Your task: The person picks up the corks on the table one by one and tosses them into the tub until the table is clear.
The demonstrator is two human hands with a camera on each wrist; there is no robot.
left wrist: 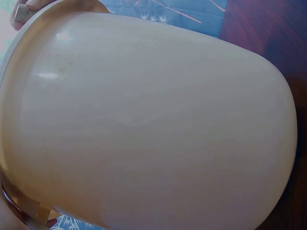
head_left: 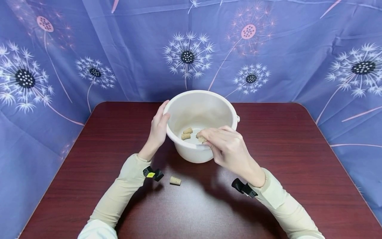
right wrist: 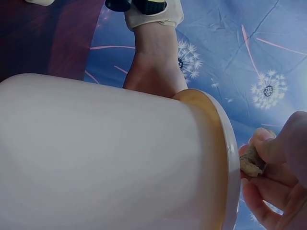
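A white bucket (head_left: 191, 152) is tipped a little toward me over the table, its inside in view. My left hand (head_left: 159, 126) grips the rim on the left side, thumb over the edge. With its fingertips and thumb, my right hand (head_left: 229, 146) pinches a cork (right wrist: 252, 162) at the near rim, over the bucket's opening. Two tan corks (head_left: 185, 136) lie on the bucket's floor. Another cork (head_left: 175, 181) rests on the table in front of the bucket, between my forearms. In the left wrist view the bucket's wall (left wrist: 158, 115) fills most of the picture.
The dark red wood table (head_left: 292, 142) stretches out around the bucket. Behind it and at both sides hangs a blue cloth (head_left: 137, 49) with a dandelion print. A small lug (head_left: 238, 118) juts from the rim's right side.
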